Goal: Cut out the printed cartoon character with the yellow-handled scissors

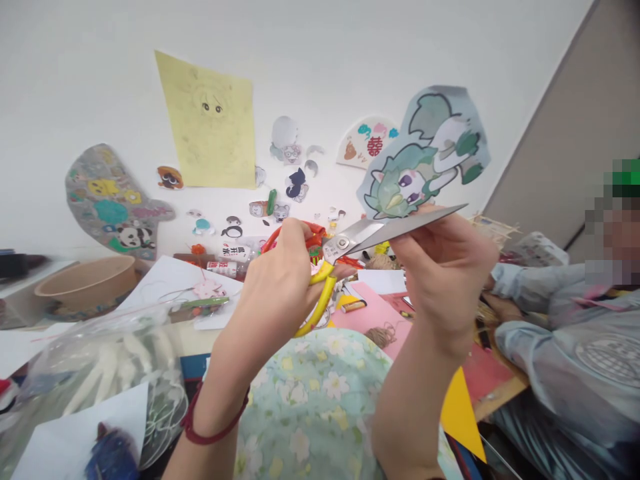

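My left hand (283,280) is closed around the handles of a pair of scissors (343,243), one handle red and the other yellow. The blades point right and lie along the lower edge of a paper cutout (430,150). A green and white cartoon creature with purple eyes is printed on it, with a pale blue border around. My right hand (447,267) pinches the bottom of this cutout, its fingertips partly hidden behind the blades and paper. Below both hands, a floral cloth (320,387) in pale green covers my lap area.
Stickers and a yellow drawing sheet (213,127) are on the white wall. On the table are a brown basin (90,277), white paper (165,283), pink paper (375,303) and twine (381,335). A plastic bag (115,360) lies left. Another person's sleeve (530,347) is close on the right.
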A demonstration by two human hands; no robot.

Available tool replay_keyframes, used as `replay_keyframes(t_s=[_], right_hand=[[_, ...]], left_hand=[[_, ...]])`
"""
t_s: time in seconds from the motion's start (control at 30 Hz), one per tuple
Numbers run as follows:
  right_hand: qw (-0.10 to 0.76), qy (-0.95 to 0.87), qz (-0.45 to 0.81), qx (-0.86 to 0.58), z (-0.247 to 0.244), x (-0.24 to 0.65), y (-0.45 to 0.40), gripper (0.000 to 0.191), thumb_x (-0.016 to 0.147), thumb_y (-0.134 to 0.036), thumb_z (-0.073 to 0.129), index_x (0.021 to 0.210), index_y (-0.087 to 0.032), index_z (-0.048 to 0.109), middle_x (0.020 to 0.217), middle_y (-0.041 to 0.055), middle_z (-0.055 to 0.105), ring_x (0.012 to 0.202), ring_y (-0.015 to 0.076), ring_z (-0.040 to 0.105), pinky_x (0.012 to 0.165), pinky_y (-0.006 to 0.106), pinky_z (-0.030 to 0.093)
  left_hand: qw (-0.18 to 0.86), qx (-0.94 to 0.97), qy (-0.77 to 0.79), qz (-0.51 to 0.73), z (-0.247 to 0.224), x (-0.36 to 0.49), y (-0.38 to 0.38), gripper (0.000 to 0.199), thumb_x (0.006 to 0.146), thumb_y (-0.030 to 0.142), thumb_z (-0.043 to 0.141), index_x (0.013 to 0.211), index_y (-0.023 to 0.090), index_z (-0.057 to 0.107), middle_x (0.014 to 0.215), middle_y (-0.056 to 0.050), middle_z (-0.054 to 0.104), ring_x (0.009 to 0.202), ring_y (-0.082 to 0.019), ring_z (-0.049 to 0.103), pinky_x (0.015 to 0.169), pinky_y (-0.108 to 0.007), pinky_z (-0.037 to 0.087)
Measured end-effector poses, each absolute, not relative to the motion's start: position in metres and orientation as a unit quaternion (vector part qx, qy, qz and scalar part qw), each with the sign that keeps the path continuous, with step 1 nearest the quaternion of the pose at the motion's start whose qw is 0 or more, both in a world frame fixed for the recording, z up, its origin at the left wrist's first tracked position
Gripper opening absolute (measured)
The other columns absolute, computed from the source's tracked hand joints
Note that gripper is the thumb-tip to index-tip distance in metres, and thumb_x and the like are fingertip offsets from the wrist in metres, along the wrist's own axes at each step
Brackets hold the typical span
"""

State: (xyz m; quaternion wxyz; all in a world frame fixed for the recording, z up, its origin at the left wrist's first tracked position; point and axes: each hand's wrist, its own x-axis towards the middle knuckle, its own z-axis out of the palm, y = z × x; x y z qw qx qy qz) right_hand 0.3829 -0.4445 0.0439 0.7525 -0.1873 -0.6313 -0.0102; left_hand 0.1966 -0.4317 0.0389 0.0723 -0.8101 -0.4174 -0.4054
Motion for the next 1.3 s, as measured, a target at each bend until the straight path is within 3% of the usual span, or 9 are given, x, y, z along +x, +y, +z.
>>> replay_keyframes(t_s=[0.17,0.47,0.67,0.93,1.17,1.3], right_hand=[[0.748,-0.643,-0.023,-0.163,0.044,0.386,-0.443,0.017,0.079,-0.017,0.077,0.092,-0.027,0.078,0.084,-0.0017,0.069,0.08,0.0119,0.067,0.073,0.026,0.062],[0.763,-0.621,-0.016,-0.18,0.047,0.374,-0.448,0.014,0.081,-0.02,0.076,0.092,-0.029,0.077,0.081,-0.0024,0.073,0.078,0.0138,0.072,0.079,0.031,0.064],[0.769,-0.612,-0.024,-0.181,0.046,0.369,-0.445,0.016,0.082,-0.016,0.074,0.091,-0.029,0.076,0.083,-0.0034,0.073,0.079,0.0122,0.072,0.075,0.026,0.064],[0.769,-0.617,-0.01,-0.165,0.044,0.367,-0.445,0.016,0.083,-0.019,0.075,0.093,-0.03,0.076,0.084,-0.0039,0.073,0.079,0.0115,0.072,0.075,0.025,0.064],[0.755,-0.635,-0.045,-0.156,0.046,0.372,-0.443,0.013,0.084,-0.02,0.075,0.094,-0.028,0.076,0.081,-0.0036,0.071,0.076,0.0111,0.07,0.071,0.025,0.063],[0.745,-0.649,-0.058,-0.142,0.046,0.376,-0.442,0.018,0.082,-0.014,0.075,0.094,-0.027,0.076,0.081,-0.0036,0.071,0.075,0.0109,0.069,0.068,0.024,0.063]], left_hand=[[0.078,-0.81,-0.425,-0.396,0.039,0.197,-0.434,0.048,0.096,0.065,0.039,0.107,0.019,0.04,0.083,-0.007,0.063,0.06,-0.021,0.059,0.053,-0.03,0.037],[0.057,-0.8,-0.414,-0.43,0.037,0.2,-0.431,0.051,0.094,0.068,0.039,0.111,0.02,0.038,0.091,-0.008,0.066,0.071,-0.024,0.066,0.058,-0.033,0.043],[0.066,-0.786,-0.425,-0.444,0.036,0.199,-0.432,0.06,0.089,0.072,0.047,0.115,0.019,0.036,0.105,-0.012,0.066,0.083,-0.028,0.069,0.062,-0.035,0.045],[0.005,-0.791,-0.416,-0.449,0.037,0.202,-0.431,0.066,0.085,0.078,0.047,0.115,0.021,0.035,0.111,-0.014,0.066,0.094,-0.034,0.07,0.07,-0.042,0.051],[-0.003,-0.799,-0.415,-0.435,0.037,0.2,-0.433,0.067,0.085,0.079,0.045,0.114,0.021,0.034,0.108,-0.013,0.066,0.085,-0.03,0.07,0.067,-0.04,0.05],[0.027,-0.807,-0.405,-0.428,0.037,0.197,-0.433,0.057,0.091,0.073,0.041,0.113,0.021,0.035,0.103,-0.012,0.066,0.079,-0.026,0.069,0.064,-0.036,0.047]])
